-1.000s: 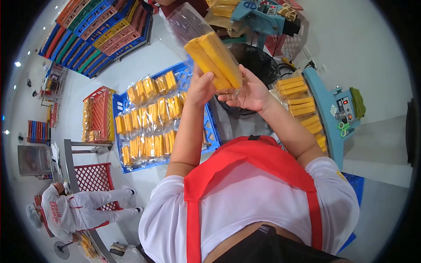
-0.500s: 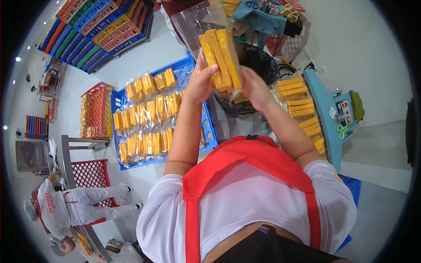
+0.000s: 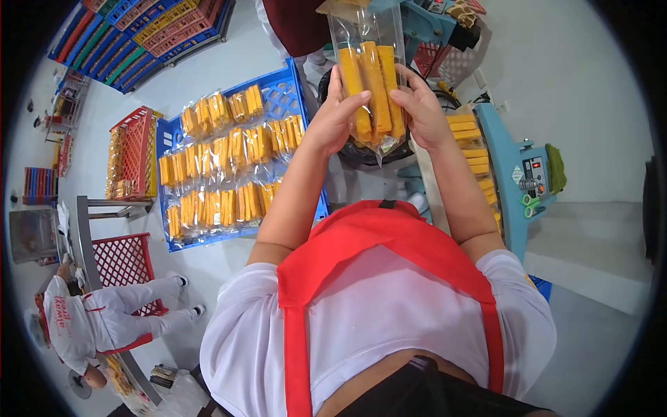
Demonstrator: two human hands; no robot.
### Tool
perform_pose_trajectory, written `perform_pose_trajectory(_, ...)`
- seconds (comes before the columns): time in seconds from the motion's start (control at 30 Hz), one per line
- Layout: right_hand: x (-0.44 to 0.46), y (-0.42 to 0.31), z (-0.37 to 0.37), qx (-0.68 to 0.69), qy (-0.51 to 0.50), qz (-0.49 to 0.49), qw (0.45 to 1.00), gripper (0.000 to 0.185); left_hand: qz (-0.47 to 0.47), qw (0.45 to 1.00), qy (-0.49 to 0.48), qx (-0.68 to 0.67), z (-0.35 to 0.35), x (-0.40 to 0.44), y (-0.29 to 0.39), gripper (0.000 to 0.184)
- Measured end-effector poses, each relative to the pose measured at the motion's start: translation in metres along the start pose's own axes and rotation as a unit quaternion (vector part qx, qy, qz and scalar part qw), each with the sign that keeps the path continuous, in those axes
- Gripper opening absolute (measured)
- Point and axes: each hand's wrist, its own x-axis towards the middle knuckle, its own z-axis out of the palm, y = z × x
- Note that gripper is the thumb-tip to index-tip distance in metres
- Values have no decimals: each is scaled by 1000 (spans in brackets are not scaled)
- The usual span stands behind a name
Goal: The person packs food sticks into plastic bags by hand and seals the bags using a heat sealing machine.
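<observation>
A clear plastic bag of yellow sticks (image 3: pixel 376 90) is held up between both hands, its longer unfilled end pointing away from me. My left hand (image 3: pixel 338 118) grips the bag's left side, thumb across the front. On the right side, my right hand (image 3: pixel 422 115) grips it with the thumb over the sticks. Three sticks show side by side at the front. Behind the bag is a black-lined bin (image 3: pixel 361 154), partly hidden. A blue crate (image 3: pixel 281 101) at the left holds rows of similar filled bags (image 3: pixel 221 153).
At right stands a teal machine (image 3: pixel 513 181) with green scissors (image 3: pixel 530 206) on it and filled bags (image 3: pixel 475 151) beside it. Another teal machine (image 3: pixel 425 24) is at the top. Stacked crates (image 3: pixel 132 42) and a red crate (image 3: pixel 132 149) stand left. A person (image 3: pixel 104 316) is at lower left.
The bag has turned from a slant to nearly upright in view, its sticks now side by side. My right hand has come round onto its right side. The view has shifted, moving the crates left.
</observation>
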Motion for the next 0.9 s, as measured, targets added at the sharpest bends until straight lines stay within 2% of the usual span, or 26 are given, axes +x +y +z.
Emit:
perform_pose_trajectory(0.2, -5, -3, 0, -3, 5, -23, 1000, 68, 18, 1000, -21, 15, 4, 1, -2, 81)
perform_pose_trajectory(0.27, -8, -6, 4, -20, 14, -35, 999, 69, 20, 999, 12, 28, 8, -3, 0, 75)
perform_pose_trajectory(0.33, -12, -9, 10, -249, 49, -121, 960, 71, -7, 1000, 7, 11, 11, -5, 2, 71)
perform_pose_trajectory(0.4, -13, -13, 12, -226, 44, -108, 967, 72, -36, 999, 1, -6, 12, -7, 1, 67)
perform_pose_trajectory(0.57, -15, -15, 9, -195, 41, -91, 976, 74, 6, 999, 5, 31, 8, -2, -4, 61)
perform_pose_trajectory(0.6, -16, -16, 8, -147, 18, -74, 986, 75, 6, 999, 5, 31, 6, -1, 0, 61)
perform_pose_trajectory(0.67, -18, -16, 6, -98, -1, -56, 994, 76, -52, 998, -43, 14, 0, 0, 16, 60)
perform_pose_trajectory(0.7, -17, -17, 4, -112, 13, -90, 990, 78, -81, 993, -82, 17, -3, 0, 25, 60)
perform_pose_trajectory(0.73, -17, -19, 4, -126, 25, -124, 984, 80, -82, 993, -82, 17, -10, 2, 28, 60)
perform_pose_trajectory(0.77, -19, -26, 1, -354, 84, -199, 910, 82, -149, 979, -139, -22, -18, 4, 30, 60)
perform_pose_trajectory(0.8, -19, -37, -2, -353, 82, -196, 911, 82, -214, 955, -194, -61, -26, 5, 30, 60)
perform_pose_trajectory(0.87, -14, -60, -4, -419, 83, -288, 857, 83, -246, 939, -222, -91, -39, 2, 16, 60)
perform_pose_trajectory(0.9, -11, -70, -3, -409, 104, -282, 862, 61, -282, 918, -253, -112, -39, -1, 10, 61)
